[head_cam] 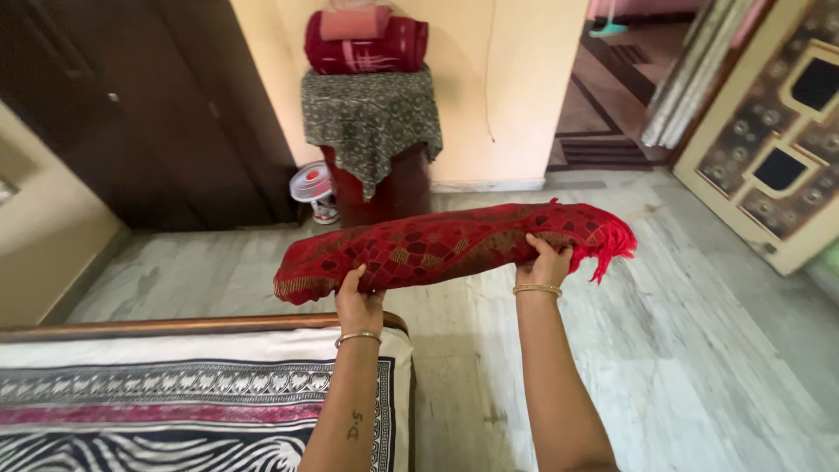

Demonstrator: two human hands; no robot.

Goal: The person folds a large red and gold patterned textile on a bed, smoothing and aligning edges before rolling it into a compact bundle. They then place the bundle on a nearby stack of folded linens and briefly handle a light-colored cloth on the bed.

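From the head camera, both hands hold a rolled red patterned shawl point(446, 247) level in the air above the marble floor point(699, 350), just beyond the bed point(175, 393) with its zebra-print sheet. The left hand point(358, 301) grips the roll from below near its gold-edged end; the right hand point(544, 260) clasps it near the fringed end. Behind stands a cloth-covered stand point(371, 122) bearing folded red fabric.

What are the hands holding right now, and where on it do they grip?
Both hold a folded red patterned cloth in the air: left hand under it left of its middle, right hand near the fringed end.
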